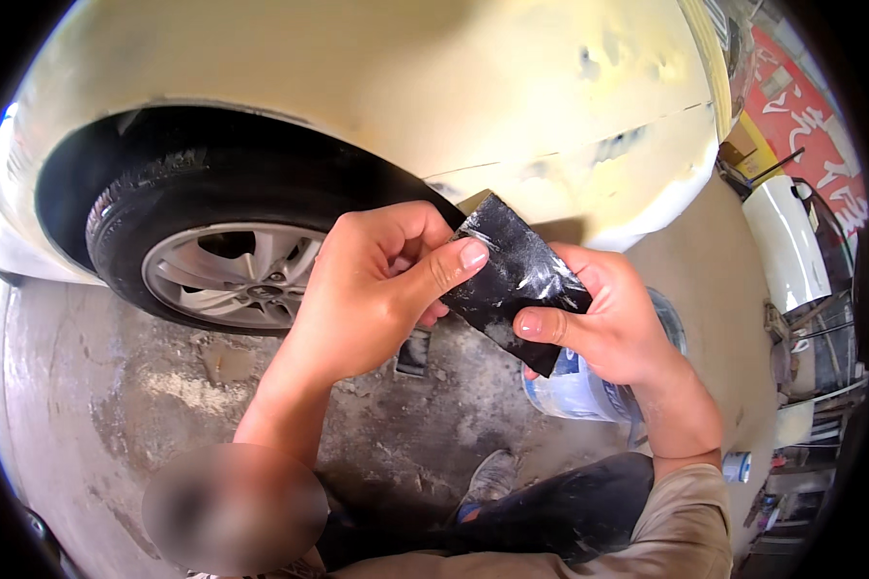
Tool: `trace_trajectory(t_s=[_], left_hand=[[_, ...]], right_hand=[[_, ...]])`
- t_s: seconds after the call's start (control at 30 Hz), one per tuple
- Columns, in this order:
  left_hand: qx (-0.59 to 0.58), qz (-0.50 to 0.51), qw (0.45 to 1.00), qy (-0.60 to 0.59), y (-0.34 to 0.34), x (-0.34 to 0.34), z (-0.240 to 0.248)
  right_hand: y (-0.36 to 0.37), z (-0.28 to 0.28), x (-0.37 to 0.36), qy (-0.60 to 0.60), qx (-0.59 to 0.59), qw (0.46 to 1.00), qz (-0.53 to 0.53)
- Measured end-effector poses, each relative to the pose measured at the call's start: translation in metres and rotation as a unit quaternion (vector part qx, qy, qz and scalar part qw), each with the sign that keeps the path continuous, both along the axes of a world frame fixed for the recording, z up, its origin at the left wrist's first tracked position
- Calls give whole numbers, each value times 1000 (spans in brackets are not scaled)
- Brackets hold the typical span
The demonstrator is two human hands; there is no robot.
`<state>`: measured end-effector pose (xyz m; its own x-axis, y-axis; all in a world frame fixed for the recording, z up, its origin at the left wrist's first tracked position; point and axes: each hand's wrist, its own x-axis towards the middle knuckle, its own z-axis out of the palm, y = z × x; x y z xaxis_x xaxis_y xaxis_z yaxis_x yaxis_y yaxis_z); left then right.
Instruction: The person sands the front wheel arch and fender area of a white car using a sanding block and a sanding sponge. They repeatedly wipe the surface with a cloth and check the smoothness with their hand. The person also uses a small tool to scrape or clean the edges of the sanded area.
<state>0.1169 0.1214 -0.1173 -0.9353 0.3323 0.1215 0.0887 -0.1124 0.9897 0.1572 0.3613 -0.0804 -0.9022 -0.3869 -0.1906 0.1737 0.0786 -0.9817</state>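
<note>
Between my two hands is a piece of black sandpaper [517, 275], smeared with white dust and held tilted in front of the car. My left hand [381, 280] pinches its upper left edge, thumb on top and fingers curled behind. On its lower right side, my right hand [599, 314] grips it with the thumb across the face. A bit of tan edge shows behind the sheet's top corner. Just beyond is the car's body panel [386, 58], pale cream with sanded patches and darker spots.
A car wheel [241, 265] with silver spokes sits under the arch at left. Below my right hand stands a bucket [579, 391]. A dark scrap [413, 354] lies on the stained concrete floor [377, 425]. Car parts, including a white panel [787, 246], line the right side.
</note>
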Motion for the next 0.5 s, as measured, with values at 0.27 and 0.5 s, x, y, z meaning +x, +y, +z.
trace_trajectory(t_s=[0.27,0.5], left_hand=[[-64,-42,996,56,-22,0,-4],[-100,-37,993,-42,-44,0,15]], right_hand=[[-10,-24,-8,-6,58,997,42],[-21,2,1,49,17,999,-12]])
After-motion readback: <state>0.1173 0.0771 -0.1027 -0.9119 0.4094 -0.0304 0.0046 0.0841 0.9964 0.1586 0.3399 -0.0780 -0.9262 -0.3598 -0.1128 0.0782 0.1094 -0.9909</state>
